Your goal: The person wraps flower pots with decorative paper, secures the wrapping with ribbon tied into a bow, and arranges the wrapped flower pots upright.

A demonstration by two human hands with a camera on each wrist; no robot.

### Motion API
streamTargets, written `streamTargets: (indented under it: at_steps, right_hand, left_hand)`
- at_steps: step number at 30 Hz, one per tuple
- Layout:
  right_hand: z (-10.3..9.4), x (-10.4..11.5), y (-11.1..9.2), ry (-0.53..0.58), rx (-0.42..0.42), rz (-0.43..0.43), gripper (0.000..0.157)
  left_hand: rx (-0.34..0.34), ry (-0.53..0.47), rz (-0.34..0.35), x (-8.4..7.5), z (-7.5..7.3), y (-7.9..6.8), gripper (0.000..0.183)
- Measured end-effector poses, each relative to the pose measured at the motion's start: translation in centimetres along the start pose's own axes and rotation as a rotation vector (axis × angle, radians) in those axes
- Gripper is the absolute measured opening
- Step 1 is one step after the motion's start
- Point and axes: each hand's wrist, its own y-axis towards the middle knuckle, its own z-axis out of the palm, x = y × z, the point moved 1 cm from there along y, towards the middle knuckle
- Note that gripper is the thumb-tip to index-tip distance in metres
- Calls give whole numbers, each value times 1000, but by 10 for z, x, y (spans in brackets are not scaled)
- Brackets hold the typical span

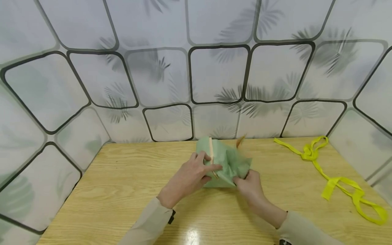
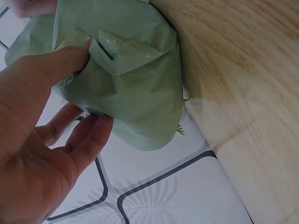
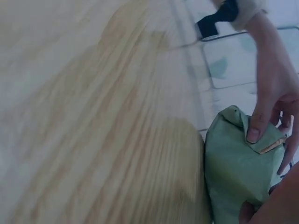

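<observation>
A bundle wrapped in light green paper [image 1: 220,153] lies near the table's back edge. A narrow peach-coloured strip [image 1: 211,149] runs across its top. My left hand [image 1: 190,174] holds the bundle's left part; in the left wrist view its thumb presses a folded flap [image 2: 122,51] while the other fingertips touch the paper's far side. My right hand [image 1: 253,190] pinches loose, crumpled paper at the right end between thumb and fingers. A blurred, thin brown-orange piece [image 1: 240,141] sticks up behind that end. What the paper wraps is hidden.
A long yellow ribbon [image 1: 321,170] lies loosely looped along the right side of the wooden table [image 1: 122,190]. A patterned curtain-like wall [image 1: 218,75] stands right behind the table and along both sides.
</observation>
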Motion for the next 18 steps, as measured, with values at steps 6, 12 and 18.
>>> streamTargets:
  at_steps: [6, 12, 18]
  right_hand:
    - [9, 5, -2, -105, 5, -124, 23]
    - [15, 16, -1, -150, 43, -182, 25]
    - [13, 25, 8, 104, 22, -53, 38]
  left_hand:
    - [-20, -3, 2, 0, 1, 0, 48]
    - [-25, 19, -1, 0, -1, 0, 49]
    - [-21, 48, 3, -2, -1, 2, 48]
